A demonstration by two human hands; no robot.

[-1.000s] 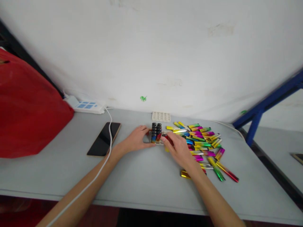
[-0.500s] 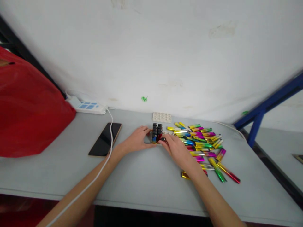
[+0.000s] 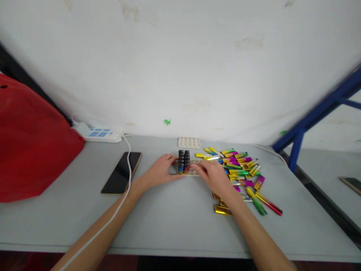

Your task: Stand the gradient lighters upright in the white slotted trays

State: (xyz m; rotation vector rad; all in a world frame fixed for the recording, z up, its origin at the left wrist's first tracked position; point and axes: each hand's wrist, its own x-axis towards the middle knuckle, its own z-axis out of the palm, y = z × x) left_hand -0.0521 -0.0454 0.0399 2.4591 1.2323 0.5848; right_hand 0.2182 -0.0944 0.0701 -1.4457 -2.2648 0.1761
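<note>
- Left hand point(image 3: 161, 169) is clamping its grip on the tray point(image 3: 193, 172).
- Upright lighters point(image 3: 184, 162) are standing in its left end.
- Right hand point(image 3: 213, 175) is reaching over; I cannot tell its grip.
- Loose lighters point(image 3: 238, 172) are lying right.

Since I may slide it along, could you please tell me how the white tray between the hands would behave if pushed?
The white tray looks moulded with hollows, so probably stiff. The upright sticks crowd its left end, so that side is likely heavier. Tall and narrow, they might wobble if shoved sharply.
</note>
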